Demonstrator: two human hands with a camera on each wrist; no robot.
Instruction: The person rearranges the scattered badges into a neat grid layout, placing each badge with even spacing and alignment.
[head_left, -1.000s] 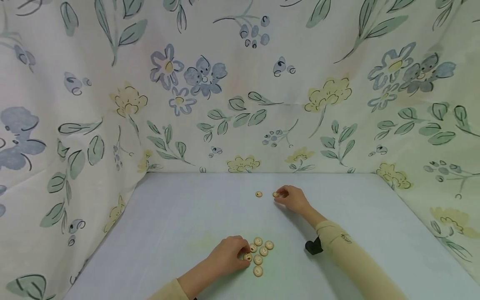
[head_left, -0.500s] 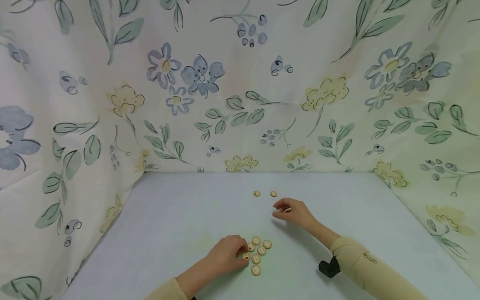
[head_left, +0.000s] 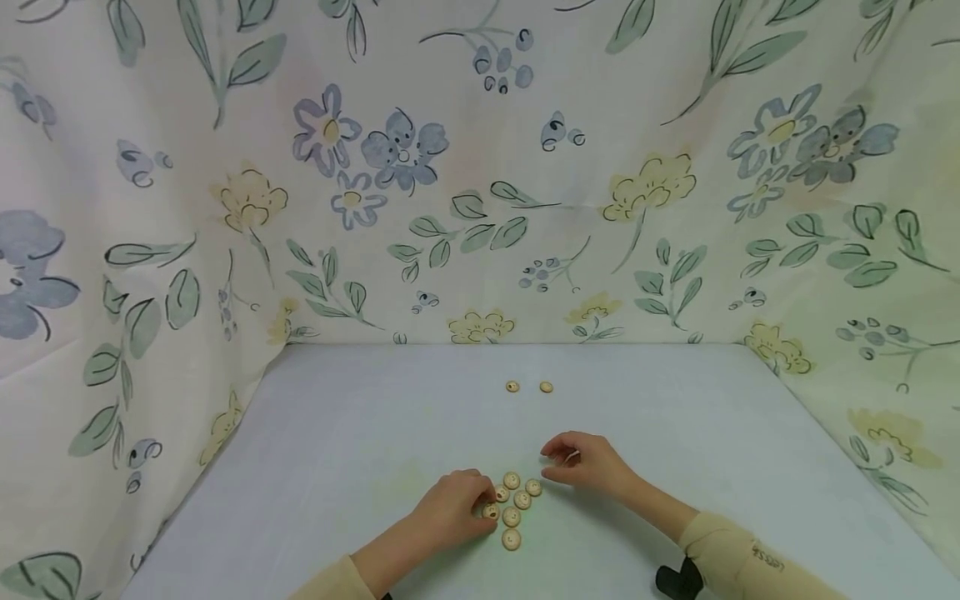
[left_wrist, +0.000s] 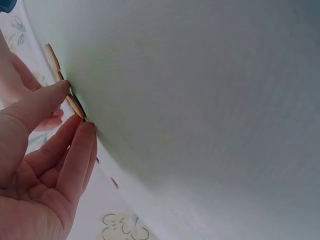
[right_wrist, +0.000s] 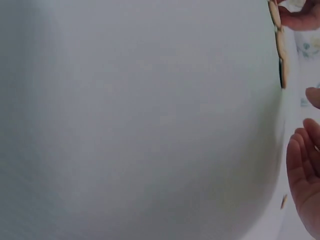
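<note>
Several round, light wooden buttons (head_left: 512,517) lie in a cluster on the white table, in the near middle of the head view. My left hand (head_left: 454,505) is at the cluster's left edge, its thumb and fingertips pinching one wooden button (head_left: 491,512); the left wrist view shows that button (left_wrist: 75,106) edge-on between thumb and fingers. Just right of the cluster, my right hand (head_left: 588,463) hovers with loosely bent fingers, holding nothing. Its nearest button (head_left: 533,487) lies below the fingertips. Farther back, two more wooden buttons, a left one (head_left: 512,387) and a right one (head_left: 547,387), lie apart.
A white table (head_left: 360,417) spreads beneath both hands. Floral cloth (head_left: 480,167) hangs behind its far edge and along both sides. A black wrist device (head_left: 678,578) sits below the right sleeve (head_left: 738,550).
My right hand has let go of the far right button, leaving it beside the other far one, and has come back toward the cluster. The left hand keeps its place at the cluster.
</note>
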